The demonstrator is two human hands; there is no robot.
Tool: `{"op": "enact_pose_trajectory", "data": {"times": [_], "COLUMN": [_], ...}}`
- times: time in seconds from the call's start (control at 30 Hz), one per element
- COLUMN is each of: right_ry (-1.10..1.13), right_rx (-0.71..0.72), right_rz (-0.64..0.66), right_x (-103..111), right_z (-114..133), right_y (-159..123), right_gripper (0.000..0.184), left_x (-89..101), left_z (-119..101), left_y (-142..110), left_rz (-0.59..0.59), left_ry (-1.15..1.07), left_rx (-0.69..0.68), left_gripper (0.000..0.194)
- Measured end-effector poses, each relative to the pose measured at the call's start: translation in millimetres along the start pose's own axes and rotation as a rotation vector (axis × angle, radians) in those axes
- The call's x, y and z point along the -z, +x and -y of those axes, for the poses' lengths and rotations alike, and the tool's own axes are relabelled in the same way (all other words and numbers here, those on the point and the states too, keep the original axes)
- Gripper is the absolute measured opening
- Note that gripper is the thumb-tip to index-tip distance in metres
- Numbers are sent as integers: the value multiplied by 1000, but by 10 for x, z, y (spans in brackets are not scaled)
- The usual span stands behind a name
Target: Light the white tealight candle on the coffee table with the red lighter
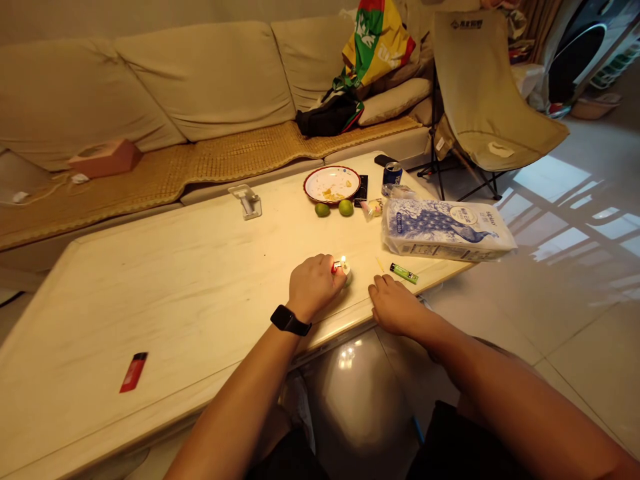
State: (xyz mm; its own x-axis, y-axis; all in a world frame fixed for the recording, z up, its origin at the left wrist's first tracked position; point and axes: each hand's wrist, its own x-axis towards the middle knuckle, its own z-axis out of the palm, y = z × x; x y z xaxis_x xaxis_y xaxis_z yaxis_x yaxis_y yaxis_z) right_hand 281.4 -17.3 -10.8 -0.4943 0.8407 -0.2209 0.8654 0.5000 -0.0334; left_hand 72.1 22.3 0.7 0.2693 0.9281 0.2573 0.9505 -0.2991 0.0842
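Observation:
My left hand (315, 287) is shut on a small red lighter (335, 268), and a lit flame (343, 261) stands at its tip. Right by the flame sits a small pale round object (347, 275), partly hidden behind my fingers; I cannot tell what it is. My right hand (395, 305) rests open on the near edge of the pale marble-look table (165, 287), holding nothing. Just beyond it lie a green lighter (404, 273) and a thin yellow stick (380, 265). A red lighter (133, 372) lies apart on the table to the left.
Farther along the table are a plate with scraps (331, 184), two limes (323, 210), a blue can (393, 175) and a large tissue pack (449, 230). A clear stand (246, 201) stands to the left. A beige sofa (150, 93) runs behind the table.

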Motion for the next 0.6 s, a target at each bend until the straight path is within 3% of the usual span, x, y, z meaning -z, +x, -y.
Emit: {"op": "enact_pose_trajectory", "data": {"times": [0.17, 0.37, 0.6], "right_ry": [7, 1, -11], "right_rx": [-1, 2, 9], "right_rz": [-5, -14, -11], "right_x": [7, -6, -22], "right_z": [1, -3, -10], "right_y": [-8, -11, -5], "right_gripper": [34, 33, 34], "left_x": [32, 70, 102], "left_z": [21, 133, 275], "left_y": [-26, -110, -139], "left_rz": [-14, -64, -163], "left_ry": [-51, -170, -598], "left_rx": [39, 105, 368], "left_gripper": [24, 32, 33]}}
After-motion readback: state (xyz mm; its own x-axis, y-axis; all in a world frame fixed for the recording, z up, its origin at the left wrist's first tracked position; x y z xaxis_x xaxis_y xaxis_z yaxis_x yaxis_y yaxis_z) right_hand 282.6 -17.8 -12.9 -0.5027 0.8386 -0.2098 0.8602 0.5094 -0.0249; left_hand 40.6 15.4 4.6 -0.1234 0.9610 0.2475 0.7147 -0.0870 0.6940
